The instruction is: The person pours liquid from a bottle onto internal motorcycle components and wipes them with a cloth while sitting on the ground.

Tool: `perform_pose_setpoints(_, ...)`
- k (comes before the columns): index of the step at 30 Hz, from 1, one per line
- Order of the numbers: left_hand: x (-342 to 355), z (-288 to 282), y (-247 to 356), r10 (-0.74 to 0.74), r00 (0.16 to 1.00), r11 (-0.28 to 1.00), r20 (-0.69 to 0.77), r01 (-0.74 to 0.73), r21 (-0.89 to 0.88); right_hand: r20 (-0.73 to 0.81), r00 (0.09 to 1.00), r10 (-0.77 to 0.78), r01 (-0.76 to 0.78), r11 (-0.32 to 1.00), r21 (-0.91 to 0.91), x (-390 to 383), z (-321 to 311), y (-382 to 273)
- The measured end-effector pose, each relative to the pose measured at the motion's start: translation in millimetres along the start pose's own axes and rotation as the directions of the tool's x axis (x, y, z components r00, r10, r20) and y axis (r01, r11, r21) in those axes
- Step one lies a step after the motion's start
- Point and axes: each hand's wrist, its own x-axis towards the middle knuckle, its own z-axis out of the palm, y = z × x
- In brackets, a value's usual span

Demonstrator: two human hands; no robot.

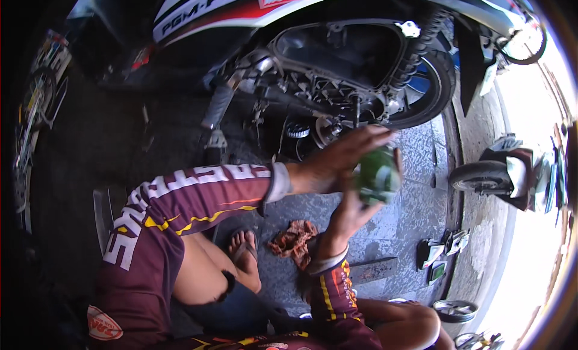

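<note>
My left hand (343, 157) reaches out over a small green container (378, 176) and rests on its top. My right hand (349, 214) holds the same container from below. Both arms wear maroon sleeves with yellow and white markings. Just beyond my hands stands a motorcycle (337, 55) with its side cover off, the engine parts and rear wheel (430, 85) exposed.
A reddish rag (293, 238) lies on the grey tiled floor by my sandalled foot (245, 253). Small boxes and parts (439, 253) sit near the curb at right. Another scooter (500, 172) is parked outside in bright light. Bicycle parts (36, 97) stand at far left.
</note>
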Motion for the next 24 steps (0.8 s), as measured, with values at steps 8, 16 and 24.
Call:
perform_pose_setpoints(8, -12.7, -68.3, -28.0, 0.034, 0.990, 0.998, 0.138, -0.040, 0.039, 0.122, 0.990, 0.074, -0.091, 0.987, 0.134, -41.9, -7.8, 13.4)
perform_pose_setpoints(16, -6.9, -79.5, -35.8, 0.157, 0.950, 0.987, 0.271, -0.140, -0.083, 0.062, 0.875, 0.479, -0.478, 0.878, -0.037, -110.8, -32.5, 53.6)
perform_pose_setpoints(24, -8.0, -67.0, -50.7, 0.126, 0.948, 0.991, 0.291, -0.110, -0.073, 0.028, 0.781, 0.624, -0.617, 0.778, -0.117, -115.3, -36.0, 58.1)
